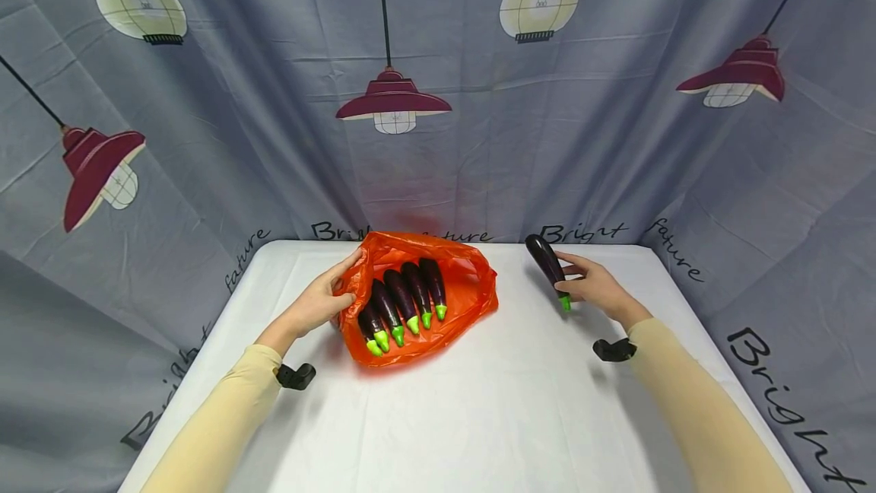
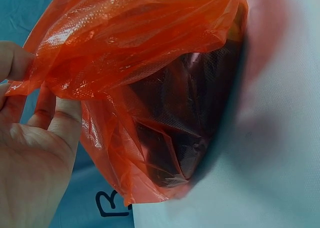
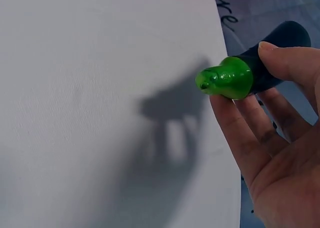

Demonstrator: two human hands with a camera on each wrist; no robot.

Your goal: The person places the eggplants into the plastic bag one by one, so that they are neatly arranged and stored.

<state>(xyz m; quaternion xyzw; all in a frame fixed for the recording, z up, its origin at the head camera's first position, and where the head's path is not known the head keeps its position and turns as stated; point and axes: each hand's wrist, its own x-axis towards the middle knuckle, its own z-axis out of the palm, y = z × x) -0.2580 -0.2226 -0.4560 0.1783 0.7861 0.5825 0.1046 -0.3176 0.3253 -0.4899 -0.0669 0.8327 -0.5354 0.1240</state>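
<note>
An orange plastic bag [image 1: 465, 318] lies on the table with its mouth facing the head camera. Several dark purple eggplants [image 1: 400, 291] with green stem ends lie side by side inside it. My left hand [image 1: 318, 303] pinches the bag's left rim between thumb and fingers; the left wrist view shows the thin plastic [image 2: 140, 48] bunched there. To the right of the bag, my right hand [image 1: 595, 287] holds one eggplant [image 1: 545, 257] near its green end. In the right wrist view, thumb and fingertips grip this eggplant [image 3: 230, 78] above the table, its shadow below.
A white-covered table [image 1: 465, 424] spreads under both arms. Grey curtains [image 1: 465, 173] printed with lamps and lettering stand behind and at both sides. Each wrist carries a black camera mount, the left mount [image 1: 296, 376] and the right mount [image 1: 614, 350].
</note>
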